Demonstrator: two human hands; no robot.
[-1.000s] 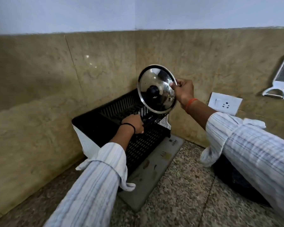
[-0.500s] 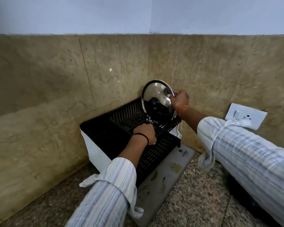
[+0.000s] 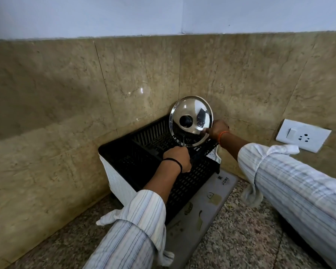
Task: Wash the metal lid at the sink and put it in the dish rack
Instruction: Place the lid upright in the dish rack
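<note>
A shiny round metal lid (image 3: 194, 113) with a black knob stands on edge at the far right corner of the black slatted dish rack (image 3: 136, 156), its lower rim down among the slats. My right hand (image 3: 216, 130) pinches the lid's right rim. My left hand (image 3: 177, 158) is closed around a dark utensil or wire piece inside the rack, just below the lid; what exactly it grips is hard to tell.
The rack sits in a corner of marbled brown wall tiles, on a grey drain tray (image 3: 200, 208) over a speckled granite counter (image 3: 241, 239). A white switch and socket plate (image 3: 303, 137) is on the right wall.
My right hand has lowered the lid from above the rack down into its far right corner. My left hand has stayed in the rack.
</note>
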